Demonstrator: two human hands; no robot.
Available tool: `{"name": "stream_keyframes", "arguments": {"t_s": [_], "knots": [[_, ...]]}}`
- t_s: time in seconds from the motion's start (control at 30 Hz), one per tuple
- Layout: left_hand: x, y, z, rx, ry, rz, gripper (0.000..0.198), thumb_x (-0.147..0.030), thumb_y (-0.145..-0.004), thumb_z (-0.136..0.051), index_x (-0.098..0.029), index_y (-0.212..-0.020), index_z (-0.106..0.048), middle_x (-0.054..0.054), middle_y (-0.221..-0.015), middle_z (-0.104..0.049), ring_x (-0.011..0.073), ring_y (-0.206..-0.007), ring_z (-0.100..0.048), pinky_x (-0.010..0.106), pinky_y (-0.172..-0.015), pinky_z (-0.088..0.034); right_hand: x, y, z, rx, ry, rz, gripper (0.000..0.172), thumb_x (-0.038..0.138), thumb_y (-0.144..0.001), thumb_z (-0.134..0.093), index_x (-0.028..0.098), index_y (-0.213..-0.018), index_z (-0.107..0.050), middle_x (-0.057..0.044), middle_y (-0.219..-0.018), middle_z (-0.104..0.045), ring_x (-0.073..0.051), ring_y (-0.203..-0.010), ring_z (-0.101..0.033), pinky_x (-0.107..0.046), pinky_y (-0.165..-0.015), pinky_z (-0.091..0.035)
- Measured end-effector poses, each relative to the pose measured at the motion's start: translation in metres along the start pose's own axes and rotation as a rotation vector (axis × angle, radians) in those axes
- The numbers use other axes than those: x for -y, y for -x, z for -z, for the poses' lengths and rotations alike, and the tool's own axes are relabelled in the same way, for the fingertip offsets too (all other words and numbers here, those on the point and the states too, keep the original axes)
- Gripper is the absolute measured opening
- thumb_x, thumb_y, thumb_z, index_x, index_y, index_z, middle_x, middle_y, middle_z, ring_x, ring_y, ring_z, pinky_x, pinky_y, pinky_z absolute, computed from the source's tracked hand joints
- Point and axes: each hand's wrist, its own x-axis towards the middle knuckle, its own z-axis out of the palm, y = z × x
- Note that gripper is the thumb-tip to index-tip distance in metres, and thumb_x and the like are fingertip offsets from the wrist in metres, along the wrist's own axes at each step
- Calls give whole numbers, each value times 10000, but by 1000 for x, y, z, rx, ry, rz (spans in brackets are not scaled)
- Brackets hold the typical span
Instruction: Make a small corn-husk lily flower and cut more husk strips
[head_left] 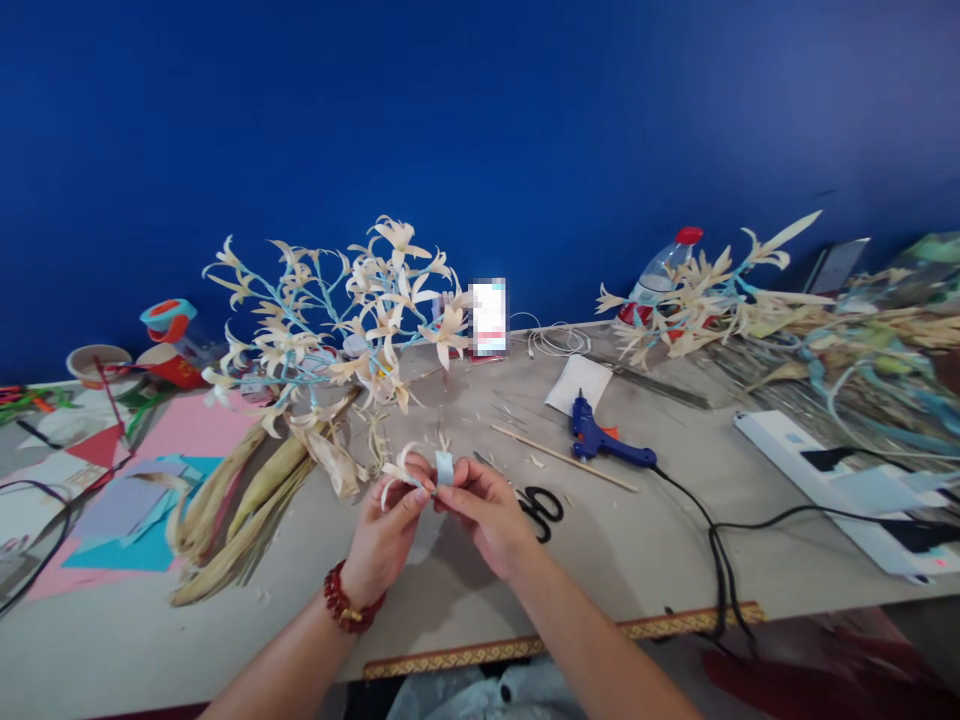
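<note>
Husk flower (pixel 396 472): pinched at its base by the left hand (pixel 384 535) over the table (pixel 637 545), petals fanned up-left. Pale blue strip (pixel 444 467): gripped upright by the right hand (pixel 487 512), set against the flower's right side.

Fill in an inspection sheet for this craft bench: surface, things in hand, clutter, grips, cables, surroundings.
surface: grey table, small husk scraps scattered on it.
things in hand: husk flower, blue strip.
clutter: corn husks, coloured paper, scissors, glue gun, wooden stick, flower branch.
grips: left hand pinches the husk flower; right hand pinches the blue strip.
cables: black cable runs from the glue gun over the table edge; white cable coiled at the back.
surroundings: blue wall; no other person seen.
</note>
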Motion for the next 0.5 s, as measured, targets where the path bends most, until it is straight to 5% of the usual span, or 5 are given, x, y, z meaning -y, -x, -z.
{"name": "stream_keyframes", "arguments": {"t_s": [0.37, 0.5], "knots": [[7, -1, 4, -29, 38, 42, 82, -203, -698, -760, -171, -747, -703, 16, -777, -612, 127, -739, -537, 238, -661, -451, -1, -1, 0, -32, -118, -89, 287, 195, -591, -838, 178, -641, -556, 23, -624, -665, -107, -568, -588, -228, -629, -440], [8, -1, 5, -39, -12, 6, 87, -220, -712, -749, -177, -780, -716, 26, -814, -627, 132, -742, -550, 243, -672, -459, -5, 0, -3, -56, -88, 2, 286, 192, -606, -835, 186, -642, -551, 36, -636, -640, -112, -617, -574, -233, -660, -423]]}}
